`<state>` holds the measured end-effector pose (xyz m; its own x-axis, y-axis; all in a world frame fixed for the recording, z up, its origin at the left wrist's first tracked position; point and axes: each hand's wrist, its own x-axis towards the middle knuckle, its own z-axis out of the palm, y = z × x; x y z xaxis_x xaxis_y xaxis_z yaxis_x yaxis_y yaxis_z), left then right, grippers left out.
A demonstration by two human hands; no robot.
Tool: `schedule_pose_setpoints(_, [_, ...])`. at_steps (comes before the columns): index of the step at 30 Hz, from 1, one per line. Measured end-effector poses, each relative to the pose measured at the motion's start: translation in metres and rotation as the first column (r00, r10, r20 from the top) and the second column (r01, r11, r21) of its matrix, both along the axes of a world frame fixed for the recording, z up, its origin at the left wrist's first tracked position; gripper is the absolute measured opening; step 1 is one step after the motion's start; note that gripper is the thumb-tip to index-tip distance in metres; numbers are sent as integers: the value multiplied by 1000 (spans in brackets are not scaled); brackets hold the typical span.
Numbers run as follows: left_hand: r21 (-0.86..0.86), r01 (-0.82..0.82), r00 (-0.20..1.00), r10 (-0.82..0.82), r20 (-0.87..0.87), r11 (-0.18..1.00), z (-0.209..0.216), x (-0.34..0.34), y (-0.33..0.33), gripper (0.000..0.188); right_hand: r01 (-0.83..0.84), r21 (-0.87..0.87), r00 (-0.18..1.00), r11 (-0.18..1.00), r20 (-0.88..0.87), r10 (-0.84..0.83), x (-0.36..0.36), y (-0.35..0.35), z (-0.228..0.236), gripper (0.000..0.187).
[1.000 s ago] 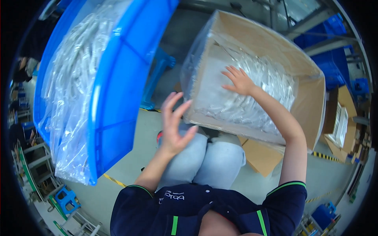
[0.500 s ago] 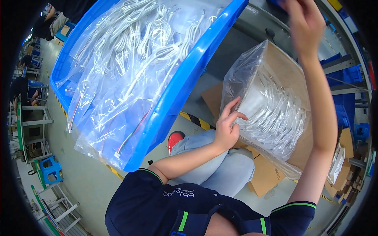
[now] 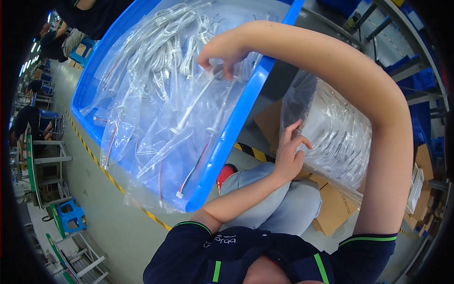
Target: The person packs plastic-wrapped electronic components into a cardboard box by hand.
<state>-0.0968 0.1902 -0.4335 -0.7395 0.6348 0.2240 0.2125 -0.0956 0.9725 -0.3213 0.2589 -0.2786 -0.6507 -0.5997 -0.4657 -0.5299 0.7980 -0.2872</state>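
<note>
My right hand [image 3: 223, 51] reaches over the blue bin [image 3: 253, 94], its fingers curled down around a bagged white cable [image 3: 216, 75]. The bin is tilted and holds several clear bags of coiled white cables, some with thin coloured wires and small white connectors at their ends. My left hand [image 3: 289, 154] is at the near left edge of a cardboard box [image 3: 309, 111], fingers apart and stretched over its plastic liner. Inside the box, bagged white cables [image 3: 338, 137] lie in a tight row.
Flattened cardboard [image 3: 333, 206] lies under and beside the box. A blue stool [image 3: 72, 215] and metal frames stand at the left, past yellow-black floor tape [image 3: 90, 151]. Another person [image 3: 87, 14] is at the upper left. Metal racks with blue bins line the right side.
My right hand has swung left from beyond the cardboard box into the blue bin, onto the cables. My left hand stays at the box edge. The whole view has shifted slightly.
</note>
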Motion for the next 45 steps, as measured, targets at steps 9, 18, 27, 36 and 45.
schedule_pose_setpoints(9, [37, 12, 999, -14, 35, 999, -5, 9, -2, 23, -132, -905, 562, 403, -403, -722, -15, 52, 40, 20])
schedule_pose_setpoints(18, [-31, 61, 995, -63, -79, 998, 0, 6, 3, 30, -241, -927, 199, -288, 243, -949, 169, 138, 108, 23])
schedule_pose_setpoints(27, [-108, 5, 993, -18, -118, 994, -3, 3, 0, 44, 178, -834, -79, -523, 517, -852, 307, 192, -108, 43])
schedule_pose_setpoints(36, [-169, 3, 992, -25, -124, 986, -3, 4, -9, 39, 413, -625, 8, -663, 730, -683, 259, 126, -198, 69])
schedule_pose_setpoints(45, [-179, -13, 988, -15, -152, 984, -2, 3, -4, 33, 995, 100, 4, 1, -33, -999, 279, 161, -292, 68])
